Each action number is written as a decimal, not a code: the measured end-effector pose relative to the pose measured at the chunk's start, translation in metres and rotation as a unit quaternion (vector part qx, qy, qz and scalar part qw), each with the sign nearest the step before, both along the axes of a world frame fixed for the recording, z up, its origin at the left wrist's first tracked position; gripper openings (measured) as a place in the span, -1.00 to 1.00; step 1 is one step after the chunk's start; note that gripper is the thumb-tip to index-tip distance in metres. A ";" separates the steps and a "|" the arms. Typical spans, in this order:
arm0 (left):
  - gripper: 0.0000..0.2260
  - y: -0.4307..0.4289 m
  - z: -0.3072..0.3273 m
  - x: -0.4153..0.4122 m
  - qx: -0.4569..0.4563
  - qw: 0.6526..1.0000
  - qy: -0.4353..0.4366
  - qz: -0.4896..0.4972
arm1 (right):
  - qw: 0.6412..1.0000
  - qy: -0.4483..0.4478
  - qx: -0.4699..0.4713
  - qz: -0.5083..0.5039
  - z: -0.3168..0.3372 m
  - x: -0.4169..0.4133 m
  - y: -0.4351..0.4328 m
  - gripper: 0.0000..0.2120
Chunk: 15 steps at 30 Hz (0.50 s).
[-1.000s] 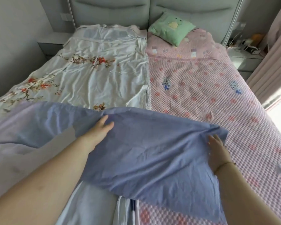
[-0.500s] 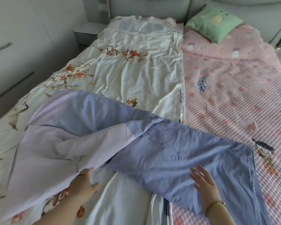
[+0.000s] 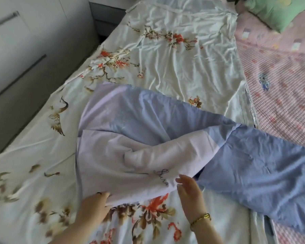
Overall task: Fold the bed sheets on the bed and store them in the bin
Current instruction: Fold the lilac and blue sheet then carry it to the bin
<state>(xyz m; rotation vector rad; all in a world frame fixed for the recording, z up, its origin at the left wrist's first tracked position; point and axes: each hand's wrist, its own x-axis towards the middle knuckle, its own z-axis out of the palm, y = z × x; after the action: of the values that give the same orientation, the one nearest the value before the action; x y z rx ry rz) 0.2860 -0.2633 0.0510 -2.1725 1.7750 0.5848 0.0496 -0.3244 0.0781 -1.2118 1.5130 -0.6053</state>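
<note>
A blue and lilac bed sheet [image 3: 165,131] lies crumpled across the bed, its lilac part bunched near me and its blue part trailing off to the right. My left hand [image 3: 93,208] grips the near lilac edge. My right hand [image 3: 188,192], with a gold bracelet on the wrist, has straight fingers touching that same edge beside some dark script lettering. Under it a white floral sheet [image 3: 174,55] is spread flat over the left half of the bed. No bin is in view.
A pink checked quilt [image 3: 280,85] covers the right half of the bed, with a green pillow [image 3: 278,13] at its head. A grey wardrobe front [image 3: 25,50] runs along the left side, and a nightstand [image 3: 106,18] stands at the far left corner.
My view has swung left and down. My right hand has moved left from the blue part to the lilac edge, close to my left hand. More lilac fabric is now bunched in the middle.
</note>
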 end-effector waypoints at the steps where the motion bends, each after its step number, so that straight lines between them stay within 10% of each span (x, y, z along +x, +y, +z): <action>1: -0.71 -0.005 0.008 0.016 -0.008 0.999 0.039 0.014 | 0.997 0.032 -0.038 0.065 0.003 0.027 0.003 -0.59; 3: -0.81 -0.019 0.033 0.036 -0.044 0.991 0.113 0.050 | 0.957 0.148 -0.139 0.208 0.016 0.071 0.008 -0.73; 6: -0.84 -0.040 0.064 0.064 -0.134 0.976 0.160 0.065 | 0.817 0.359 -0.276 0.358 0.027 0.134 0.011 -0.23; 8: -0.70 -0.049 0.077 0.068 -0.177 0.969 0.170 0.031 | 0.816 0.367 -0.296 0.336 0.029 0.154 0.003 -0.10; 12: -0.76 -0.059 0.088 0.096 -0.151 0.901 0.404 0.052 | 0.829 0.296 -0.375 0.290 0.039 0.185 -0.040 -0.69; 15: -0.41 -0.068 0.070 0.140 -0.116 0.815 0.545 0.158 | 0.849 0.311 -0.357 0.235 0.043 0.187 -0.070 -0.77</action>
<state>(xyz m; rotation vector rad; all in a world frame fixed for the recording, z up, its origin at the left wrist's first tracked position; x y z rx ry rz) 0.4260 -0.3311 0.1211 -2.5119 1.9581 2.1429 0.2362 -0.3944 0.1211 -2.4596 1.4309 -0.4639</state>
